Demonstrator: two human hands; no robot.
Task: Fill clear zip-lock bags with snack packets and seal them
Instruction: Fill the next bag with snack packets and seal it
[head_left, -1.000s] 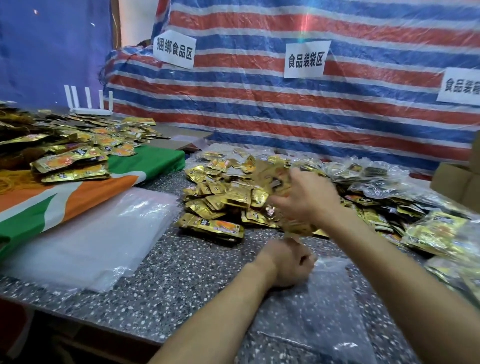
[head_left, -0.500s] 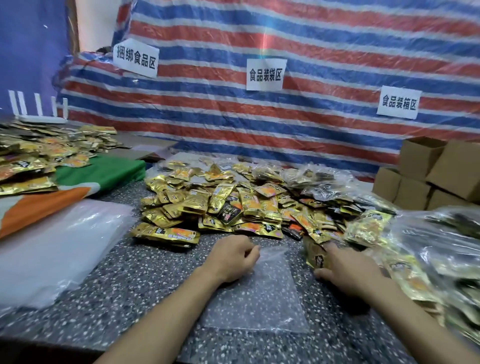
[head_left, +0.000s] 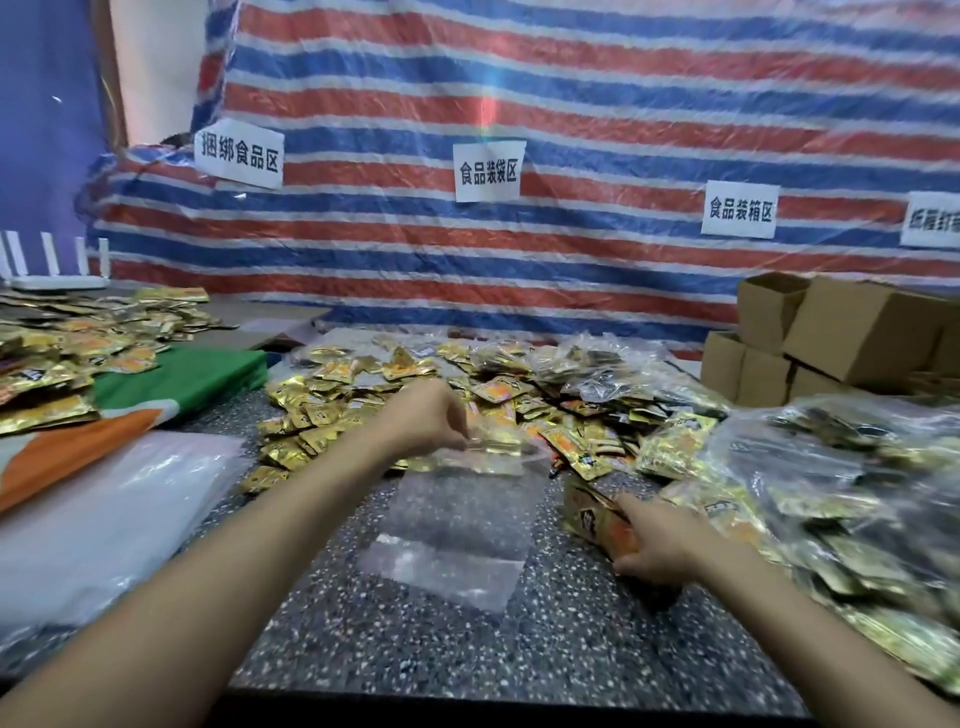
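A clear zip-lock bag (head_left: 457, 525) lies on the speckled table (head_left: 545, 644) in front of me. My left hand (head_left: 423, 421) pinches the bag's far top edge and lifts it a little. My right hand (head_left: 662, 543) grips a small stack of gold and orange snack packets (head_left: 597, 517) just right of the bag, low over the table. A big heap of loose gold snack packets (head_left: 415, 389) lies beyond the bag.
Filled clear bags of packets (head_left: 841, 499) pile up at the right. A stack of empty clear bags (head_left: 109, 525) lies at the left by a green, white and orange cloth (head_left: 176, 384) bearing more packets. Cardboard boxes (head_left: 831, 338) stand at the back right against a striped tarp.
My right hand came down from above the heap with packets to the table beside the bag. My left hand moved forward and raised the bag's top edge. The view shifted right.
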